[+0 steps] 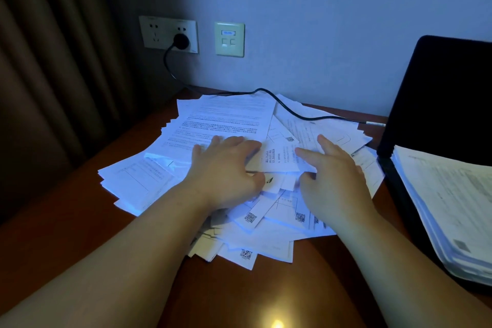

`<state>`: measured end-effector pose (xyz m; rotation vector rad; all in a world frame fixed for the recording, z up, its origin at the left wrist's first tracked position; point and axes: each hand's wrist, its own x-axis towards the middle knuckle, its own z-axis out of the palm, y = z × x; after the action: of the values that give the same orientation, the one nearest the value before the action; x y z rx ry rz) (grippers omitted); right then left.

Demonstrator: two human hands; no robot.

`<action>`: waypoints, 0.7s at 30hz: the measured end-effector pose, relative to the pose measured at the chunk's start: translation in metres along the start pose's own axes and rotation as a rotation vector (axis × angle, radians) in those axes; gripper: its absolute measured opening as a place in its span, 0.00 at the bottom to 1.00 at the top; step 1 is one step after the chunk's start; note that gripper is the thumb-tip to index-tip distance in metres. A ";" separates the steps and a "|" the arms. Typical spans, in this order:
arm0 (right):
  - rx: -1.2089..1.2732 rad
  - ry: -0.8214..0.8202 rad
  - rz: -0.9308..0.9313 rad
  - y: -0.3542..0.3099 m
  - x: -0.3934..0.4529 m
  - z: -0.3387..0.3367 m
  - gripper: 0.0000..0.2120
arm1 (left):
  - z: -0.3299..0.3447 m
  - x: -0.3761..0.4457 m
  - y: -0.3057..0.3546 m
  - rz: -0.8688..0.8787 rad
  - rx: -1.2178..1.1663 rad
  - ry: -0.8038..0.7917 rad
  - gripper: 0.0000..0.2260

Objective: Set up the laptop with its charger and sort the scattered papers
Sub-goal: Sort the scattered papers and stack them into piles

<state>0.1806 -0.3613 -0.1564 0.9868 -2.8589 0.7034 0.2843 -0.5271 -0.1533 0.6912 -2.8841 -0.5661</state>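
While both of my hands lie spread on the scattered papers (226,125), the left hand (229,168) flat with its thumb tucked against a small slip and the right hand (332,181) with fingers loosely apart, neither grips anything firmly. The laptop (439,93) stands open just beyond my right hand, with a neater stack of papers (452,200) on its keyboard. Its charger cable (279,102) runs from the wall socket (181,40) ahead of my left hand, across the far edge of the heap. If I sweep the sheets together carelessly, I could drag that cable and tug the plug, or push loose pages off the worktop (80,221) past my left hand. Printed lines and QR codes show near my wrists, but nothing reads clearly in this dim light.
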 end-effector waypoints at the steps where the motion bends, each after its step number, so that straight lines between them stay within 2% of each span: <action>1: 0.018 -0.005 0.002 0.002 0.001 0.000 0.24 | 0.000 0.000 0.000 -0.003 0.000 -0.003 0.35; 4: 0.096 0.023 -0.010 0.008 0.001 0.000 0.21 | 0.001 0.000 0.000 -0.004 0.001 0.003 0.34; 9: 0.150 0.208 -0.083 0.008 0.003 0.006 0.16 | 0.000 -0.003 0.002 0.005 0.018 0.042 0.31; 15: 0.266 0.342 -0.148 0.000 0.000 0.006 0.12 | 0.002 -0.004 0.003 -0.009 -0.030 0.225 0.21; 21: 0.338 0.384 -0.170 0.001 -0.001 0.007 0.12 | 0.001 -0.003 0.002 -0.055 -0.091 0.259 0.23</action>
<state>0.1814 -0.3633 -0.1632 0.9827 -2.3435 1.2326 0.2859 -0.5238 -0.1534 0.7697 -2.5915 -0.5642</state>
